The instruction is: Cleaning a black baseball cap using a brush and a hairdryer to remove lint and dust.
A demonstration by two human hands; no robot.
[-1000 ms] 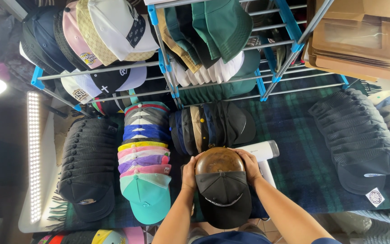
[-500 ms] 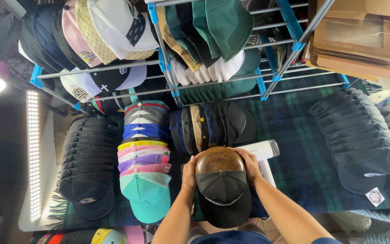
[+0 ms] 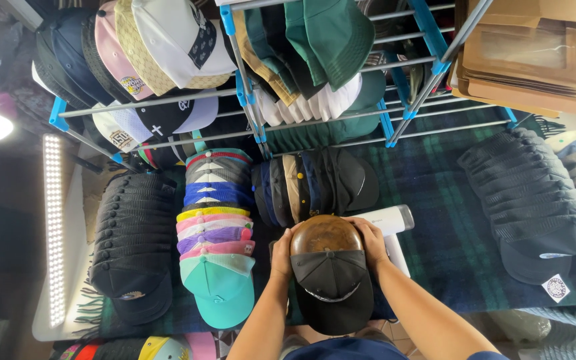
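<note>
Both hands are on the black cap (image 3: 331, 283), which sits low and centre on the worktop (image 3: 448, 247), its brown domed crown at twelve o'clock and its brim at six. The left hand (image 3: 281, 253) cups the crown from nine o'clock, the right hand (image 3: 370, 241) from three, fingers (image 3: 361, 227) curled and pressed against the dome on each side. The cap's long axis runs straight towards the person, between the wrists. Neither hand is nearer. A white device (image 3: 389, 220) lies just beyond the right hand at two o'clock; the coloured stack (image 3: 216, 233) stands at nine.
</note>
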